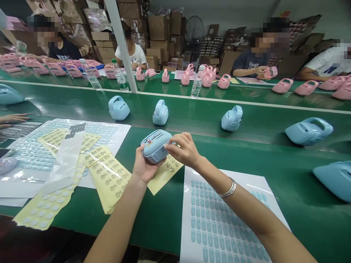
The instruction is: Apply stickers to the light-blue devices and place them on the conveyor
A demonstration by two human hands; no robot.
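Note:
My left hand [145, 164] holds a light blue, rounded plastic device [157, 143] from below and the left. A cartoon print with lettering faces up on it, and a pale oval patch shows on its lower side. The fingers of my right hand [185, 149] are pinched together against its right end; whatever small thing they hold is too hidden to make out. Under the device lies a yellow label sheet [159, 182] with small dark print. Before my right forearm, a white sheet [189, 219] carries rows of clear bluish oval stickers [210, 223].
Blue devices with handles [160, 113] stand along the green belt [192, 113]. To the left lie yellow label sheets [111, 175], a white strip [64, 157] and a plastic-covered sheet [109, 131]. Another person's hand [12, 119] rests at the left edge. Bottles [197, 83] and pink devices [185, 77] stand beyond.

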